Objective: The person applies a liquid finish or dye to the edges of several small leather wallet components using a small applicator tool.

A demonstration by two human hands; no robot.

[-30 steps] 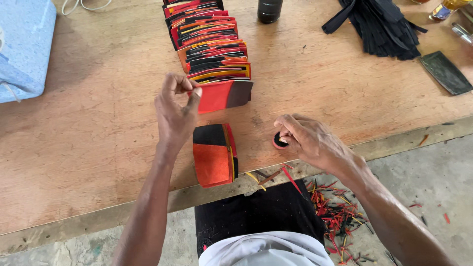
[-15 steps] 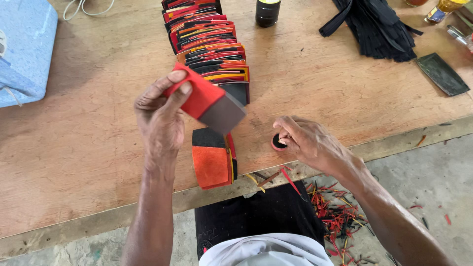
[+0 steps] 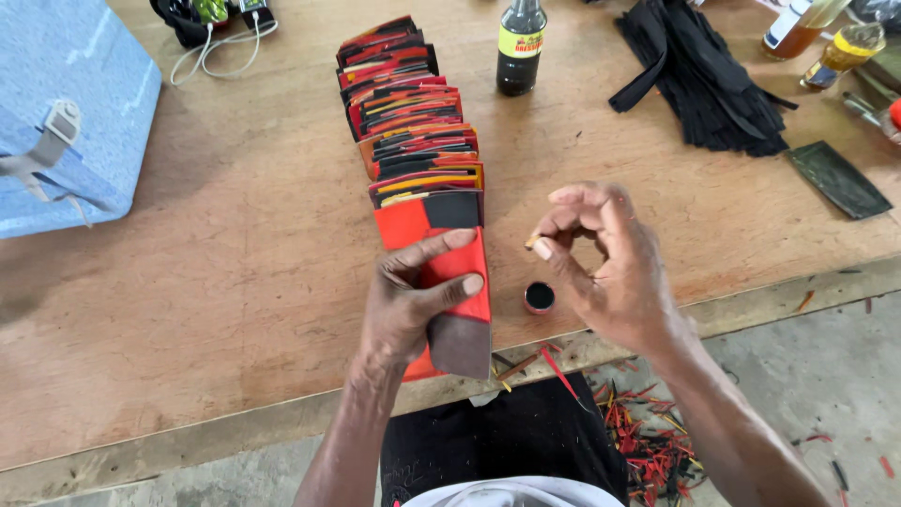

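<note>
Left hand (image 3: pixel 408 300) clamps red-and-black piece (image 3: pixel 449 291) flat | right hand (image 3: pixel 610 268) pinches small applicator (image 3: pixel 532 240) (dab sparingly) above small pot (image 3: pixel 540 297)

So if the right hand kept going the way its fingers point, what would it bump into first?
Probably the red-and-black piece held in the left hand. The right hand has its pinched fingers pointing left toward it, though it may be hovering higher, so depth is unclear.

Worn plywood table (image 3: pixel 188 310), grey concrete floor (image 3: pixel 826 376) below, even daylight.
</note>
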